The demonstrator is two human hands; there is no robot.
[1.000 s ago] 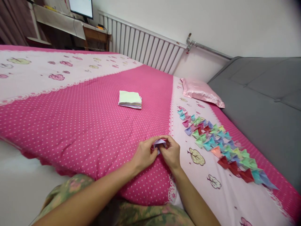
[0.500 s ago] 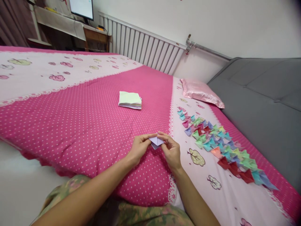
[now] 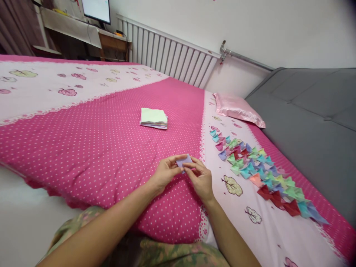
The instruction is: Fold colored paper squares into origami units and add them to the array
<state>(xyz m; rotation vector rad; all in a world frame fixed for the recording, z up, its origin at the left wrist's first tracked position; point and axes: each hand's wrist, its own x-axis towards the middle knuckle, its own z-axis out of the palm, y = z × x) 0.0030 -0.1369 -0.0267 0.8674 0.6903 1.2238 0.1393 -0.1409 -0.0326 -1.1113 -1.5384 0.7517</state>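
Between my hands is a small folded piece of lilac paper (image 3: 184, 161), held above the edge of the pink polka-dot bedspread (image 3: 111, 148). My left hand (image 3: 164, 172) pinches its left side between thumb and fingers. From the right, my right hand (image 3: 200, 178) grips the lower right part, its fingertips covering some of the paper. Farther off on the bed lies a stack of square paper sheets (image 3: 154, 115), a pale green one on top. To the right, several folded paper boats (image 3: 261, 163) in many colours stand in rows.
A pink satin pillow (image 3: 239, 110) rests near the grey padded headboard (image 3: 308, 100) on the right. Behind the bed are a metal railing (image 3: 169, 50) and a desk (image 3: 72, 27) with a monitor (image 3: 97, 9).
The lilac paper has been turned in my fingers, so a flat face shows instead of the creased, pointed shape. My right fingers have shifted lower on it.
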